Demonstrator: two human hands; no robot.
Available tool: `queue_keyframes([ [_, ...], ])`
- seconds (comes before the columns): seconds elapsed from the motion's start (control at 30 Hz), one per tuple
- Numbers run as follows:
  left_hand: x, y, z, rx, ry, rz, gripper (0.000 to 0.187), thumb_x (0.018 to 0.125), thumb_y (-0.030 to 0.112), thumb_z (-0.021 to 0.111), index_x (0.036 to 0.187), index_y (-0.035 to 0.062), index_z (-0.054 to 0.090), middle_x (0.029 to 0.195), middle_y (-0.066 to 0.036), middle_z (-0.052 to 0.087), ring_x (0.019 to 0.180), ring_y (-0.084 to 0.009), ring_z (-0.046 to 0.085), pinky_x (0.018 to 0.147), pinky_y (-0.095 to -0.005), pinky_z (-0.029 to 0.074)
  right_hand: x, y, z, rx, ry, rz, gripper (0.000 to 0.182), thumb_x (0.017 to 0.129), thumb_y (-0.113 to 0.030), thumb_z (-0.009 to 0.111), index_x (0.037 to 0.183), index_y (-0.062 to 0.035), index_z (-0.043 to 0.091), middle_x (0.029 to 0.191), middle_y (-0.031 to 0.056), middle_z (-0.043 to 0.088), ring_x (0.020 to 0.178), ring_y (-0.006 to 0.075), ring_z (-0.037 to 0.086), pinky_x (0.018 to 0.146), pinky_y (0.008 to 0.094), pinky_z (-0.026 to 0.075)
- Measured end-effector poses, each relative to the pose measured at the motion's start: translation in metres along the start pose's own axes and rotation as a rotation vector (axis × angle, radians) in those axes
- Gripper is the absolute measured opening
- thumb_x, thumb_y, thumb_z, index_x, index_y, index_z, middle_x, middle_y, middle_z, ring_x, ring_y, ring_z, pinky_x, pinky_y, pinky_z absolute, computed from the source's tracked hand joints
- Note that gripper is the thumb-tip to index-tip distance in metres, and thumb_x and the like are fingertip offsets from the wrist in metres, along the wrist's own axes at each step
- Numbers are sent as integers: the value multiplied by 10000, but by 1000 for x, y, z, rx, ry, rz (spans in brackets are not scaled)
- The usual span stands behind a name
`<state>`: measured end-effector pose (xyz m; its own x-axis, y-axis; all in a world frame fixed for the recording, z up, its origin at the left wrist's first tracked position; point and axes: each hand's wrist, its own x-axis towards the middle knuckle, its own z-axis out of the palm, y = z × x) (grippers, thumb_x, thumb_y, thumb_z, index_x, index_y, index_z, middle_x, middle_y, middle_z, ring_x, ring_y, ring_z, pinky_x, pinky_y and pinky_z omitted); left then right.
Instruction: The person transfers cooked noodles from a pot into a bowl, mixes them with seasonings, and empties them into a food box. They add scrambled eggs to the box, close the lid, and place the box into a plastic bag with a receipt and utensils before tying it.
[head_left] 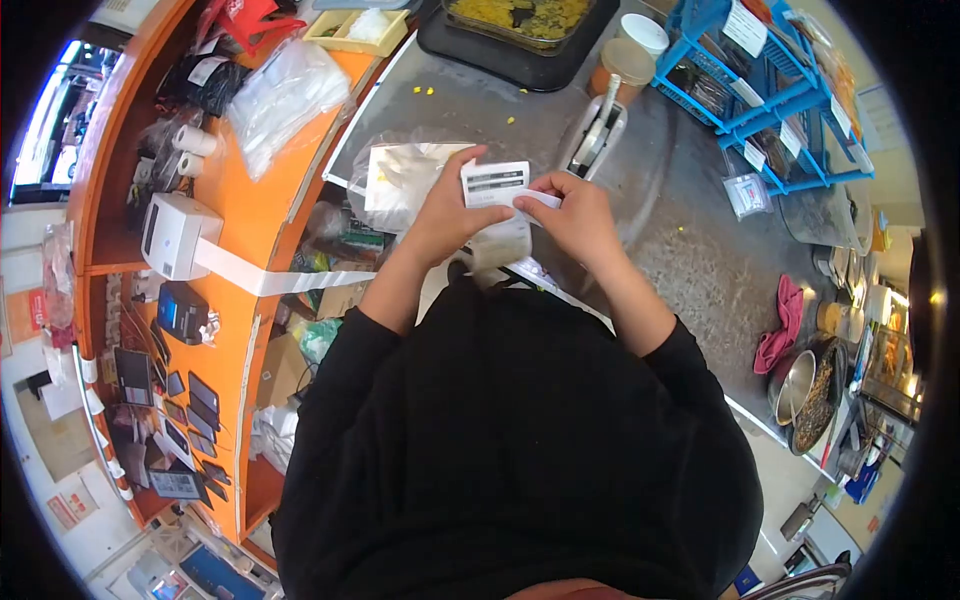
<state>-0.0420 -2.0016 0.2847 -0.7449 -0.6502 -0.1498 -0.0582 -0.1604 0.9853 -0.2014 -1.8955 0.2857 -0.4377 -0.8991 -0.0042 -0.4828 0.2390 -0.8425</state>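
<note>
Both hands are close together above the near edge of the grey metal table (655,240). My left hand (445,212) grips a white printed paper slip (496,177) with dark bands, its thumb lying across the slip. The fingers of my right hand (575,215) pinch the right side of the same paper, where a piece looks folded or curled. The paper's lower part (500,243) hangs below the thumbs. Just left of the hands, a clear plastic bag with a white and yellow packet (392,190) rests on the table.
A stapler-like metal tool (598,135) lies beyond my right hand. Farther back are a black tray (450,48), a lidded tub (625,65) and blue baskets (755,85). On the orange counter (225,365) stands a white printer (178,237) with a long paper strip (300,282).
</note>
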Motion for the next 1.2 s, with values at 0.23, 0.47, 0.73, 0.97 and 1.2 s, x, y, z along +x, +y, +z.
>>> queue_keyframes([
  [0.23,10,-32,-72,395,344,-69,881,665,-7,738,1394,66,249,841,-125,637,736,-182,638,647,-281,502,53,20,82,39,-42,130,322,718,-296,741,850,-13,660,778,130,662,720,213,638,656,318,479],
  [0.47,7,-43,-81,690,401,-8,847,673,2,717,1385,61,263,829,-119,606,685,-267,614,646,-348,489,60,31,106,-34,17,204,410,743,-306,717,930,-1,517,792,189,626,718,327,631,665,402,480],
  [0.73,-15,-44,-67,1301,481,507,564,759,97,662,1284,89,459,1070,-124,533,966,-298,513,800,-392,426,-10,31,57,-30,261,-58,181,868,-191,598,941,-32,551,786,139,624,692,283,617,619,355,478],
  [0.97,-26,-59,-54,1461,332,508,411,835,220,578,1240,161,534,1313,-49,460,1170,-316,407,967,-556,255,14,96,0,255,256,422,289,863,-308,620,886,-26,674,777,52,638,682,137,560,644,264,436],
  [1.2,-15,-73,-56,1567,215,278,515,891,296,497,1381,198,371,1485,-46,249,1355,-327,194,988,-667,86,-2,52,3,545,171,517,204,835,-192,668,855,11,689,792,10,653,717,65,544,664,213,410],
])
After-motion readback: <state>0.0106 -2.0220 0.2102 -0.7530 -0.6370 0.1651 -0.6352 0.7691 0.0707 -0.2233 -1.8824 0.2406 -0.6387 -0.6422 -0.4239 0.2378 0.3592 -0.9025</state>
